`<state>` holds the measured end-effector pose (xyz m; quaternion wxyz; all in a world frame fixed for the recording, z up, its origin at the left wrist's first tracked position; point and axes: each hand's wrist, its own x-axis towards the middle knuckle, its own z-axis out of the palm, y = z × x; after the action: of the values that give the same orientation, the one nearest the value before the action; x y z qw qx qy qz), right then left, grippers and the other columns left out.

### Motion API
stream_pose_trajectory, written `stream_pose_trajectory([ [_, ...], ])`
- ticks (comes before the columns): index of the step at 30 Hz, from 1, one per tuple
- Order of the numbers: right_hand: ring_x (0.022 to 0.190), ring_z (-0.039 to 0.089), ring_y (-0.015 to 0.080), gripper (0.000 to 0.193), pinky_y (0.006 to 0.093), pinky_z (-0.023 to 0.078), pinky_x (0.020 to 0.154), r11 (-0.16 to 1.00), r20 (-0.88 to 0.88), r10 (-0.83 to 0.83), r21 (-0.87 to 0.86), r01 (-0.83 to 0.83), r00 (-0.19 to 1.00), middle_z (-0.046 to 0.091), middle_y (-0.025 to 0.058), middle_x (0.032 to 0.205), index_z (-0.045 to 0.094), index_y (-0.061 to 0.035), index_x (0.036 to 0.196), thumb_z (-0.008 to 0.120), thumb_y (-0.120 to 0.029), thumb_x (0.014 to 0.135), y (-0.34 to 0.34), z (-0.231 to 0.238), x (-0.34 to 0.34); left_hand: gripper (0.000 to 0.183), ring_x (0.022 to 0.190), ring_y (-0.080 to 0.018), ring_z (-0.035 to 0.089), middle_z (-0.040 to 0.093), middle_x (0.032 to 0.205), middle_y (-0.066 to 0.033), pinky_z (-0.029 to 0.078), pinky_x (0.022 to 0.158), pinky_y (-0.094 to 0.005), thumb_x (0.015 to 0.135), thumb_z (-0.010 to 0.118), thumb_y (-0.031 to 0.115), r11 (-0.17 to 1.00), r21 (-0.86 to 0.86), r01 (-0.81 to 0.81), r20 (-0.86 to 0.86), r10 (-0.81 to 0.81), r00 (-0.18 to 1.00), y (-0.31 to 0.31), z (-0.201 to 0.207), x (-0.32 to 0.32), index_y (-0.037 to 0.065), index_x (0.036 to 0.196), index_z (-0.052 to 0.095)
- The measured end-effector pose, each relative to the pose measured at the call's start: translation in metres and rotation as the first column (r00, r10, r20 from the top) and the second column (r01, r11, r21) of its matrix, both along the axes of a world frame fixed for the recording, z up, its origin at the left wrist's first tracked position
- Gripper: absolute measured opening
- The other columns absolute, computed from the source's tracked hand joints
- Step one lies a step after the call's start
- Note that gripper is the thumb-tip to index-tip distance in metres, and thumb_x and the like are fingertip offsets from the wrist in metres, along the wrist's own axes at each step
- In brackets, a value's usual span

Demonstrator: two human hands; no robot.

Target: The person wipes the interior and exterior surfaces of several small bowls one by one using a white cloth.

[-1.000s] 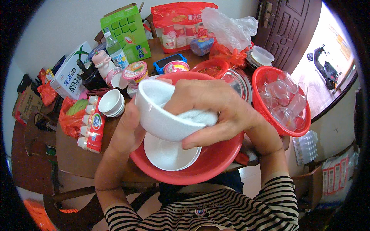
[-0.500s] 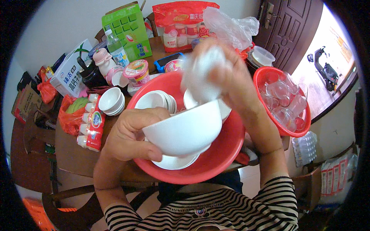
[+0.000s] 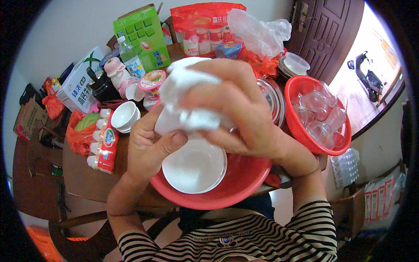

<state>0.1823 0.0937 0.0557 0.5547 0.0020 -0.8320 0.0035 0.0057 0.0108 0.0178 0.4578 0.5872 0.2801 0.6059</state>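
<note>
Above a red basin [image 3: 244, 183] my left hand [image 3: 150, 142] grips a white bowl [image 3: 166, 122] by its edge, thumb on the near side. My right hand [image 3: 244, 105] is closed around a crumpled white cloth [image 3: 185, 81], pressed against the bowl and smeared by motion. The hands and cloth hide most of the bowl. Beneath them, larger white bowls [image 3: 194, 168] lie nested in the basin, facing up. To the left on the table stands a small stack of white bowls [image 3: 125, 115].
A red basket [image 3: 290, 122] of clear glasses stands right of the basin. Round metal lids or trays [image 3: 275, 98] lie between them. On the left are a pack of small bottles [image 3: 104, 142] and a red bag [image 3: 80, 131]. A green box [image 3: 142, 39] stands behind.
My right hand has brought the cloth down and left onto the bowl. The bowl has been turned and raised slightly, uncovering the nested bowls below.
</note>
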Motion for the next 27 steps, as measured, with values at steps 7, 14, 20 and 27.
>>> stream_pose_trajectory([
  [7,0.091,0.051,0.0252,0.027,0.0336,0.04,0.083,0.537,-0.356,0.22,-0.733,-0.417,0.908,0.055,0.012,0.091,0.055,-0.0036,0.101,0.06,-0.01,0.076,0.007,0.005,0.004,0.053,0.092,-0.0145,0.059,0.061,0.104,-0.0101,0.046,0.082,-0.0286,0.078,0.069,0.017,0.993,0.104,-0.06,-0.04,0.064,0.997,0.008,0.021,0.006,-0.004,0.121,0.047],
  [14,0.087,0.052,0.024,0.038,0.037,0.038,0.075,0.977,-0.085,-0.086,0.188,0.101,0.993,0.055,0.0068,0.096,0.063,-0.0152,0.095,0.071,-0.017,0.058,-0.005,0.011,0.013,0.044,0.092,-0.012,0.056,0.058,0.102,-0.0041,0.045,0.08,-0.0261,0.079,0.068,0.017,0.991,0.119,-0.054,-0.008,0.056,0.998,0.017,0.022,0.015,0.001,0.116,0.051],
  [20,0.087,0.051,0.0214,0.05,0.0293,0.04,0.078,0.983,-0.054,-0.021,-0.182,0.011,0.998,0.051,0.0102,0.102,0.053,-0.0029,0.109,0.068,-0.013,0.062,0.001,0.011,0.021,0.052,0.098,-0.0143,0.055,0.058,0.105,-0.0064,0.043,0.085,-0.0283,0.077,0.07,0.016,0.996,0.093,-0.018,-0.015,0.019,1.0,0.01,0.021,0.014,-0.001,0.121,0.048],
  [27,0.097,0.049,0.0166,0.043,0.029,0.039,0.084,0.282,-0.481,0.356,-0.762,-0.583,0.801,0.05,0.0087,0.104,0.043,-0.004,0.116,0.058,-0.018,0.079,-0.007,0.01,0.003,0.064,0.107,-0.0206,0.053,0.054,0.118,-0.0126,0.041,0.092,-0.0359,0.073,0.073,0.015,0.955,0.294,0.041,0.017,-0.048,0.999,0.017,0.004,-0.002,-0.002,0.127,0.042],
])
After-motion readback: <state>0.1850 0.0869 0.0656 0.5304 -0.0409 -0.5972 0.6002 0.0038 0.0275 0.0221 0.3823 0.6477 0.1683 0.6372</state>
